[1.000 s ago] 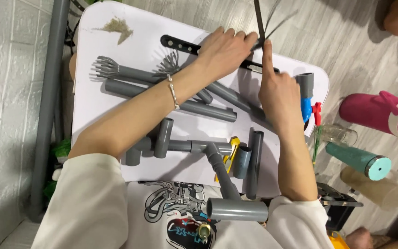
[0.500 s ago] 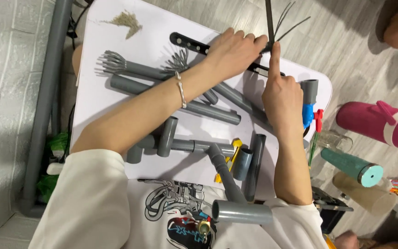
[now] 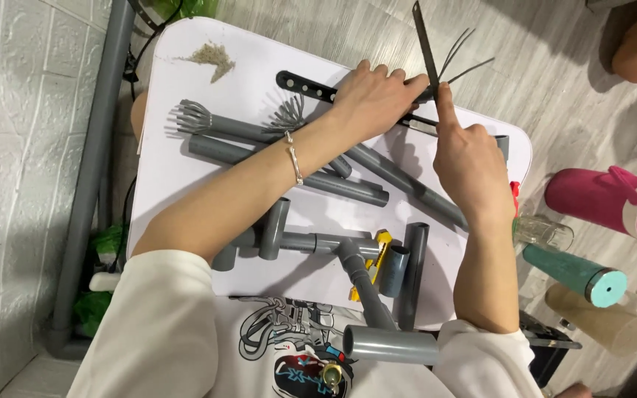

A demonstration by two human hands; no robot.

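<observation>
Head view: we're mid-cut, left hand (image 3: 374,99) clamping split grey pipe (image 3: 399,171) on worktop (image 3: 186,177), right hand (image 3: 470,166) pinching saw blade (image 3: 426,51); next stroke needs steady pressure.

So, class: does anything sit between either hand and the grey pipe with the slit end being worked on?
Nothing visible does. The left hand presses directly on the grey pipe, and the right hand holds the thin saw blade at its slit end.
</observation>
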